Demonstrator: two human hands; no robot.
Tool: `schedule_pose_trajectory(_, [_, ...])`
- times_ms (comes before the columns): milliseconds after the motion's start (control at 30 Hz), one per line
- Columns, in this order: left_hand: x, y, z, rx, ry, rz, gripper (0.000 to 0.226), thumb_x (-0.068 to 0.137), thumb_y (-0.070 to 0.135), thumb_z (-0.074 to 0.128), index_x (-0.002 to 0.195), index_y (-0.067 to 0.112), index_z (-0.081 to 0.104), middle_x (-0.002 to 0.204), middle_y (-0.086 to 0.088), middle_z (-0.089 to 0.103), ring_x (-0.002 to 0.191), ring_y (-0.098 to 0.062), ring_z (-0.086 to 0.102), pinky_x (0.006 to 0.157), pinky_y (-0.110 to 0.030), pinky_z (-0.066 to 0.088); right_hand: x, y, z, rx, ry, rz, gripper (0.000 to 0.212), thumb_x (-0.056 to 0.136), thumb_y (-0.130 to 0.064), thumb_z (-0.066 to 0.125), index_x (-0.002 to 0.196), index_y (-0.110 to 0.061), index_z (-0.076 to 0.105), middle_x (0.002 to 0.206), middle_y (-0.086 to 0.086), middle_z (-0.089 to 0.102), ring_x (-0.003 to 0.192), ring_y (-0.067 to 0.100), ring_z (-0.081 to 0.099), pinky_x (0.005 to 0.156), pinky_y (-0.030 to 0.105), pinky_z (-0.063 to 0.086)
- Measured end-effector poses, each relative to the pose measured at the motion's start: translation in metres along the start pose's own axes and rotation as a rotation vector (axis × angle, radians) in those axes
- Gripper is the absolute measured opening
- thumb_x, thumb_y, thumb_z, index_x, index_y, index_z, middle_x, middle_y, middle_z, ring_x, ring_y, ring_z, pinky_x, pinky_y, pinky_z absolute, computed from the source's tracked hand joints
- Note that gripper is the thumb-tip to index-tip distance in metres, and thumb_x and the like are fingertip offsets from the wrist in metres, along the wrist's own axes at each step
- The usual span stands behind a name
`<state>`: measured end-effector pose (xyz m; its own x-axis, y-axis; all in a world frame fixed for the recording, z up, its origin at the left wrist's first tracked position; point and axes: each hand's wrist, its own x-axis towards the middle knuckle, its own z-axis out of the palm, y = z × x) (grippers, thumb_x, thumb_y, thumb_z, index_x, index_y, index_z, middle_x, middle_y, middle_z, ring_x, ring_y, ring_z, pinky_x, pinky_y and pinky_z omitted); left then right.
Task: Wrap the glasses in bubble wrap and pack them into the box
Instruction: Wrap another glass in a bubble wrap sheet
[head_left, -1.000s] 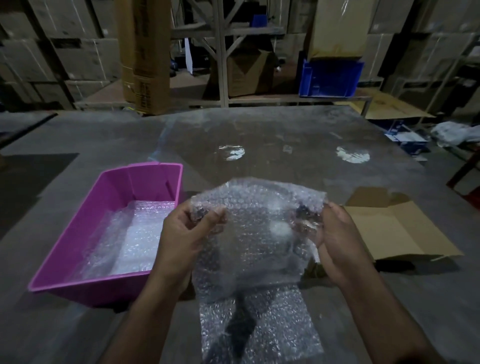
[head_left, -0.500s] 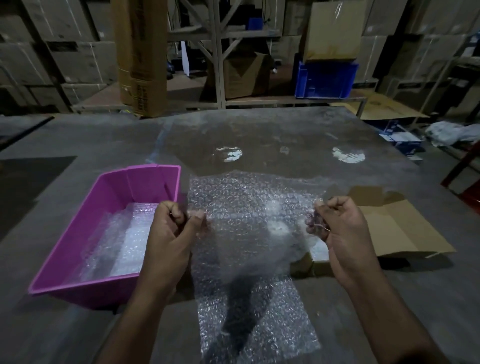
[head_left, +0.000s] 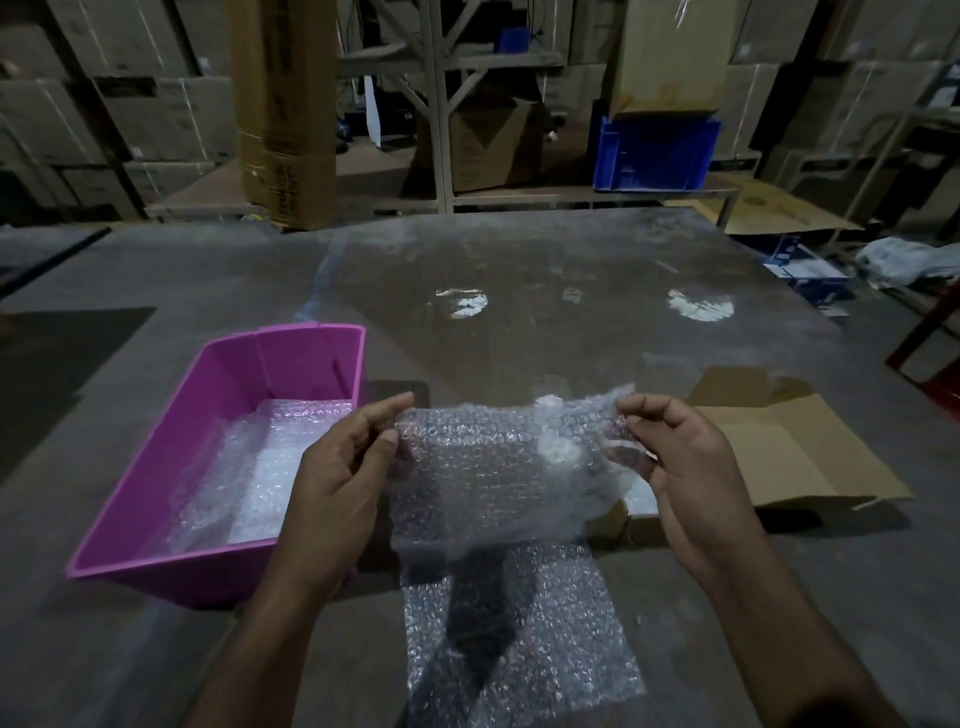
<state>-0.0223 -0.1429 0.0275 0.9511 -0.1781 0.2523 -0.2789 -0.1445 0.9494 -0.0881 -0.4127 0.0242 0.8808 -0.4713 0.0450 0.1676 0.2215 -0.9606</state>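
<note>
Head view: the step in hand looks like the wrapping itself. A sheet of clear bubble wrap (head_left: 493, 467) is held up between both hands above the grey table (head_left: 519, 270), its top edge stretched level and its lower part hanging down onto a second piece of clear bubble wrap (head_left: 519, 639) that lies flat on the table at 6 o'clock. A dark, narrow shape (head_left: 480, 597) shows through the wrap there; it may be the glasses, but it is too dim to say.

The left hand (head_left: 337, 483), at 9 o'clock of the sheet, pinches its upper left corner between thumb and forefinger, with the other fingers loosely curled behind. The right hand (head_left: 675, 457), at 3 o'clock, pinches the upper right corner in the same way, fingers bent and bunching the wrap a little.

The open brown cardboard box (head_left: 779, 447) lies at 3 o'clock, just beyond the right hand, its flaps spread on the table. The pink plastic tub (head_left: 218, 395), at 9 o'clock, holds more bubble wrap (head_left: 249, 478) inside.

As I judge it, the next move calls for lowering or folding the held sheet over the dark shape, keeping both corners taut so that the wrap closes evenly, before anything goes toward the box. Nothing wrapped is in the box that I can see.
</note>
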Motion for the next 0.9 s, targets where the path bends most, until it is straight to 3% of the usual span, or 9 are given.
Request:
schedule_pose_trajectory(167, [-0.001,0.0,-0.006,0.081,-0.012,-0.022,0.049,0.073,0.021,0.086,0.119,0.03,0.072,0.089,0.009,0.076,0.076,-0.005,0.068,0.073,-0.019,0.056,-0.006,0.001,0.001,-0.206,-0.135,-0.074,0.052,0.071,-0.004,0.083,0.116,-0.025,0.069,0.109,-0.014,0.074,0.097,0.002,0.069,0.08,0.017,0.055])
schedule_pose_trajectory(267, [0.001,-0.002,-0.007,0.175,0.034,0.037,0.029,0.072,0.029,0.084,0.1,0.027,0.077,0.082,0.013,0.073,0.07,-0.005,0.064,0.067,-0.023,0.055,-0.007,0.003,0.001,-0.419,-0.036,-0.174,0.033,0.081,-0.005,0.081,0.103,-0.029,0.074,0.099,-0.012,0.075,0.091,0.006,0.069,0.078,0.016,0.054])
schedule_pose_trajectory(333, [0.001,-0.004,-0.01,0.184,0.04,0.079,0.014,0.077,0.032,0.08,0.088,0.027,0.075,0.09,0.009,0.072,0.082,-0.012,0.069,0.073,-0.033,0.057,-0.007,0.002,0.0,-0.473,0.019,-0.207,0.013,0.085,-0.013,0.078,0.09,-0.025,0.075,0.095,-0.008,0.074,0.089,0.011,0.07,0.076,0.018,0.054])
schedule_pose_trajectory(433, [0.001,-0.005,-0.011,0.176,-0.029,0.103,0.008,0.087,0.035,0.07,0.09,0.027,0.068,0.109,0.01,0.067,0.105,-0.013,0.065,0.087,-0.038,0.055,-0.006,0.001,-0.002,-0.533,0.004,-0.231,0.004,0.085,-0.027,0.076,0.083,-0.026,0.073,0.108,-0.007,0.064,0.102,0.013,0.065,0.086,0.025,0.052])
schedule_pose_trajectory(500, [-0.001,-0.004,-0.008,0.093,-0.067,0.049,0.013,0.093,0.035,0.062,0.096,0.022,0.063,0.104,0.008,0.07,0.099,-0.011,0.067,0.087,-0.043,0.056,-0.006,-0.002,-0.002,-0.504,-0.031,-0.217,0.007,0.086,-0.032,0.073,0.086,-0.025,0.074,0.108,-0.012,0.067,0.104,0.009,0.065,0.088,0.026,0.051])
schedule_pose_trajectory(600, [-0.003,-0.002,-0.003,0.062,-0.004,0.051,0.011,0.096,0.035,0.061,0.101,0.025,0.058,0.081,-0.004,0.067,0.076,-0.02,0.065,0.073,-0.048,0.054,-0.007,-0.006,0.002,-0.384,-0.062,-0.165,0.009,0.094,-0.021,0.067,0.092,-0.014,0.073,0.084,-0.009,0.073,0.08,0.003,0.066,0.07,0.014,0.051])
schedule_pose_trajectory(700, [-0.004,0.0,0.001,0.009,0.075,0.016,0.015,0.101,0.028,0.057,0.11,0.035,0.048,0.07,-0.007,0.058,0.067,-0.016,0.059,0.072,-0.053,0.053,-0.007,-0.004,0.006,-0.315,-0.071,-0.156,0.009,0.096,-0.018,0.066,0.103,-0.018,0.071,0.074,-0.001,0.068,0.07,0.009,0.06,0.066,0.02,0.05])
schedule_pose_trajectory(800, [-0.004,0.001,0.0,-0.022,0.049,0.015,0.017,0.105,0.022,0.051,0.112,0.037,0.049,0.074,-0.016,0.052,0.07,-0.025,0.055,0.071,-0.059,0.051,-0.005,0.0,0.006,-0.236,-0.092,-0.107,0.021,0.098,-0.015,0.063,0.115,-0.025,0.069,0.069,0.0,0.062,0.068,0.009,0.053,0.066,0.023,0.048])
schedule_pose_trajectory(900, [-0.004,0.002,-0.001,-0.03,-0.018,0.022,0.029,0.107,0.008,0.044,0.104,0.023,0.068,0.09,0.005,0.07,0.088,-0.011,0.064,0.079,-0.042,0.048,-0.004,-0.001,0.005,-0.176,-0.121,-0.03,0.02,0.1,-0.014,0.058,0.106,-0.024,0.075,0.09,-0.013,0.071,0.083,0.003,0.058,0.084,0.029,0.044])
